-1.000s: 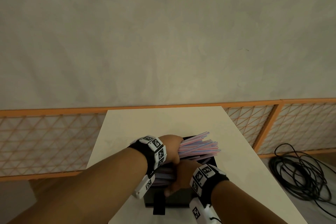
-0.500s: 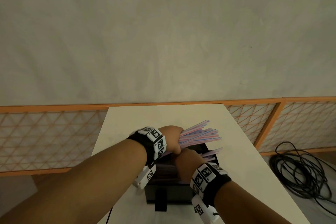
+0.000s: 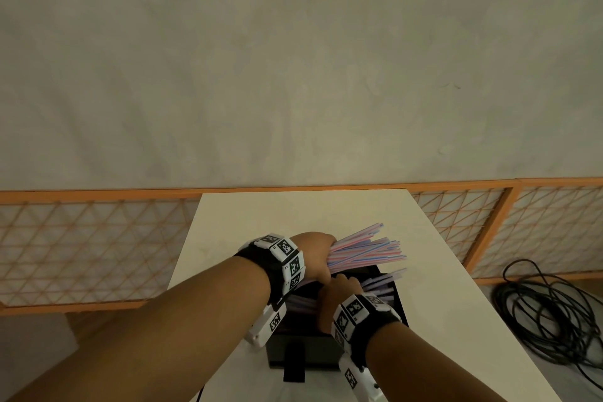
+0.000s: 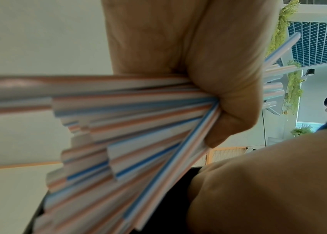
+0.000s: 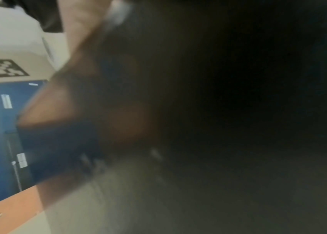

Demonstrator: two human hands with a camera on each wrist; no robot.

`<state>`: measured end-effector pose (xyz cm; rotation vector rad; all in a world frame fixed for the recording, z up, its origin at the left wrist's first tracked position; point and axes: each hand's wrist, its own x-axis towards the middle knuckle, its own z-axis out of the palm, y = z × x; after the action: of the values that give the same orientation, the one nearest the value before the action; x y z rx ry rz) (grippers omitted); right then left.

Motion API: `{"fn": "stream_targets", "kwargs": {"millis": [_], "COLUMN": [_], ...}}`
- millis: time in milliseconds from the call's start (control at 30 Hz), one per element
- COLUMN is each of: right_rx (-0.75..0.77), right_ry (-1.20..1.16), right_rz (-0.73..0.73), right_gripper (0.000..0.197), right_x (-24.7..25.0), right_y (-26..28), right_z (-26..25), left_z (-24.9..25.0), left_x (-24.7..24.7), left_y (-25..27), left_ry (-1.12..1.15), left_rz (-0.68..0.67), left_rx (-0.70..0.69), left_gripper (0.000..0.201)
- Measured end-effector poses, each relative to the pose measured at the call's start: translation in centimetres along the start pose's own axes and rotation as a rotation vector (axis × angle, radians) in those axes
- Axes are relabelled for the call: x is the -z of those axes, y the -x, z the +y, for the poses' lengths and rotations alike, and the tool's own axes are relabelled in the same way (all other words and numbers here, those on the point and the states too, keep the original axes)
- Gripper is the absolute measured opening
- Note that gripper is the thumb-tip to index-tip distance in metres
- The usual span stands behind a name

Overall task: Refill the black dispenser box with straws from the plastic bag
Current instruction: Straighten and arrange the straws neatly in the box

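From above we see our left hand (image 3: 315,253) squeezing a fan of straws (image 3: 365,254) over the black box (image 3: 399,300). Our right hand (image 3: 339,299) reaches inside; its fingers hide. The right wrist view is dark.

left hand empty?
No, the left hand grips a bundle of striped straws, fingers curled round them in the left wrist view.

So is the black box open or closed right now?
Open. Straws lie inside the box with no lid over them, the right hand reaches into it, and the left hand holds a bundle above.
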<state>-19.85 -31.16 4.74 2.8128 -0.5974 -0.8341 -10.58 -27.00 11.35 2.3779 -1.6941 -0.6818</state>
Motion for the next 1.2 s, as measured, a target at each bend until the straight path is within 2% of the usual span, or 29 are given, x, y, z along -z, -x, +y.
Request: {"fn": "stream_targets", "kwargs": {"millis": [100,267,400,633,700,833,1033,1200], "right_rx": [-0.005,0.004,-0.045,-0.070,-0.055,-0.013,0.058,0.143], "right_ry": [0.026,-0.075,-0.140,-0.073,-0.088,-0.152,-0.052,-0.237], "right_rz": [0.008,0.026,0.004,-0.017,-0.009,0.053,0.179,0.194], "right_gripper": [0.044,0.027,0.034,0.050,0.047,0.022,0.034,0.039], "right_x": [-0.1,-0.2,-0.6,-1.0,-0.9,-0.9,-0.2,-0.4], "right_y": [0.2,0.4,0.1,-0.1,0.1,0.6,1.6,1.6], "right_z": [-0.2,-0.3,0.0,0.0,0.1,0.2,0.5,0.9], "left_z": [0.0,0.0,0.1,0.0,0.0,0.0,0.2,0.2], "left_x": [0.0,-0.3,-0.3,-0.2,-0.4,-0.6,0.0,0.4], "left_y": [0.0,0.0,0.1,0.2,0.2,0.2,0.3,0.4], "left_ry": [0.004,-0.002,-0.003,0.014,0.015,0.018,0.028,0.040], "left_rz": [0.004,0.002,0.005,0.017,0.021,0.015,0.027,0.038], "left_rx": [0.001,-0.002,-0.010,-0.011,-0.009,-0.011,-0.007,-0.002], "left_gripper": [0.043,0.043,0.043,0.042,0.043,0.043,0.043,0.043]}}
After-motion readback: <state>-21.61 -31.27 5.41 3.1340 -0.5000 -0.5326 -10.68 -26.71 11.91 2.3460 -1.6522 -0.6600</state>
